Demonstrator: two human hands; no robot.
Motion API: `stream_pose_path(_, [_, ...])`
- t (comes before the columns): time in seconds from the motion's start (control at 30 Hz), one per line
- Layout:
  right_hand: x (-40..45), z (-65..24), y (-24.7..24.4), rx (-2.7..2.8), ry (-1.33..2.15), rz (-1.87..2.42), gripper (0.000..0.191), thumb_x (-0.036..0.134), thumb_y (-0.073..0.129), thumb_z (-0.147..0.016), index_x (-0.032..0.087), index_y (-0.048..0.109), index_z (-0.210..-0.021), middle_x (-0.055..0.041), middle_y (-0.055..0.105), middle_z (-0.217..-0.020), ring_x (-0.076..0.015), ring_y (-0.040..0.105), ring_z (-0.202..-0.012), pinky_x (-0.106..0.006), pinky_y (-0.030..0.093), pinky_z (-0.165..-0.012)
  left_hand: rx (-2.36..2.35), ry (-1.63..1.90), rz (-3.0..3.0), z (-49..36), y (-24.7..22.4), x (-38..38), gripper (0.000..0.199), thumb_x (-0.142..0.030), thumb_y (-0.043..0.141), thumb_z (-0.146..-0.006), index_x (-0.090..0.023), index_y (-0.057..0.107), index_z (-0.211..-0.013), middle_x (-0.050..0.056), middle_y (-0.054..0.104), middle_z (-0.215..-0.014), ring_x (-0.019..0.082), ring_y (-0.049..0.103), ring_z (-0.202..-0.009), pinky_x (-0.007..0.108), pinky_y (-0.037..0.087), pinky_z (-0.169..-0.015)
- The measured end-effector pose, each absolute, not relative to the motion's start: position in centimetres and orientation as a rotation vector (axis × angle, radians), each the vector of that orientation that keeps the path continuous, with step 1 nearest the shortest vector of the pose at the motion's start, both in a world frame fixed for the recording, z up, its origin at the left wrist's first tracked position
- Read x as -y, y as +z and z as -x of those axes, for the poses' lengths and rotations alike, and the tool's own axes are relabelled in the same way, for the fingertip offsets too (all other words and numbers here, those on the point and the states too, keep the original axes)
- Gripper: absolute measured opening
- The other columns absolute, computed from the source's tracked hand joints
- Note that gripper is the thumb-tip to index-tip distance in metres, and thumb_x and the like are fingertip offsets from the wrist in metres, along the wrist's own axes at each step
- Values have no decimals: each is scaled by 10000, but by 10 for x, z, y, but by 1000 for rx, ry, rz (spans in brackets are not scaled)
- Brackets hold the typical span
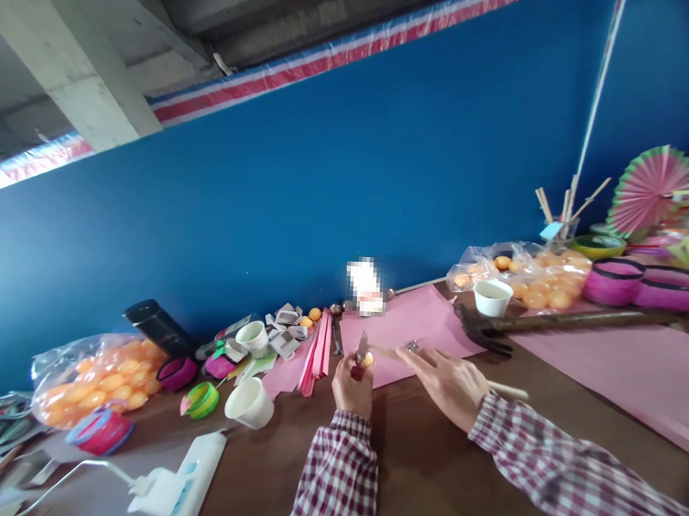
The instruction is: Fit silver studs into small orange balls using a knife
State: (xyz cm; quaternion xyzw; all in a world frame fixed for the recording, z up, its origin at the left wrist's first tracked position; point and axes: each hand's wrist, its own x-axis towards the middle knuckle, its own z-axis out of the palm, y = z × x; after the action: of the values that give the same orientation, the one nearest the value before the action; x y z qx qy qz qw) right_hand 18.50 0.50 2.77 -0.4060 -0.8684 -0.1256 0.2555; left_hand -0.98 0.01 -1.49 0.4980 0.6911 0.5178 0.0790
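My left hand (353, 385) is closed on a small orange ball (366, 360), and a pointed grey piece (363, 344) stands up beside it. My right hand (450, 383) is closed around a thin wooden stick (508, 390); its pale front end reaches toward the ball. Both hands are over the near edge of a pink paper sheet (422, 312). A small heap of metal bits (412, 345) lies on that sheet, just beyond my right fingertips.
Left are a bag of orange balls (101, 380), a white cup (250, 403), pink strips (316, 353) and a power strip (198, 474). Right are a hammer (584, 322), a white bowl (492, 297) and another ball bag (545, 280). A blue partition (326, 172) stands behind.
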Motion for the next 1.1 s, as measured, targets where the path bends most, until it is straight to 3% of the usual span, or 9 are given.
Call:
stream_pose_path(0.1, [-5, -185, 27, 2335, -304, 1126, 477, 164, 388, -828, 273, 331, -1289, -24, 604, -840, -109, 555, -651, -188, 356, -461, -2080, 1535, -1512, 10, -14, 0, 358, -261, 591, -606, -162, 618, -949, 57, 617, -810, 143, 548, -596, 282, 448, -606])
stream_pose_path(0.23, [-5, -185, 25, 2408, -306, 1086, 525, 125, 409, -802, 299, 322, -1289, -15, 604, -833, -107, 551, -624, -192, 346, -459, -2124, 1475, -1500, 8, -10, 2, 246, -257, 587, -606, -145, 642, -818, 51, 613, -695, 139, 531, -531, 285, 443, -567])
stream_pose_path(0.4, [-5, -185, 25, 2317, -274, 1136, 472, 172, 377, -830, 273, 336, -1289, -31, 604, -817, -98, 533, -582, -194, 336, -452, -2130, 1495, -1491, 7, -8, 3, 352, -232, 587, -591, -153, 626, -932, 62, 626, -795, 129, 534, -547, 270, 446, -562])
stream_pose_path(0.53, [-7, -184, 26, 2398, -228, 1099, 491, 162, 380, -822, 318, 325, -1284, -26, 595, -839, -110, 541, -647, -196, 339, -477, -2111, 1476, -1484, 8, -10, 2, 288, -277, 594, -590, -171, 644, -854, 26, 615, -698, 128, 540, -534, 263, 449, -569])
stream_pose_path(0.73, [-36, -200, 18, 2207, -242, 1473, 493, 168, 327, -843, 322, 268, -1308, -50, 562, -884, -158, 498, -778, -243, 368, -624, -2039, 1510, -1538, 6, -12, 3, 385, -383, 600, -618, -163, 625, -932, 57, 630, -807, 135, 557, -575, 274, 468, -606])
stream_pose_path(1.1, [-54, -198, 11, 2250, -270, 1848, 517, 173, 275, -869, 445, 179, -1298, -56, 546, -971, -187, 465, -850, -301, 348, -688, -1851, 1540, -1649, -10, -13, 10, 416, -378, 601, -638, -140, 606, -979, 80, 643, -828, 139, 566, -564, 275, 480, -578])
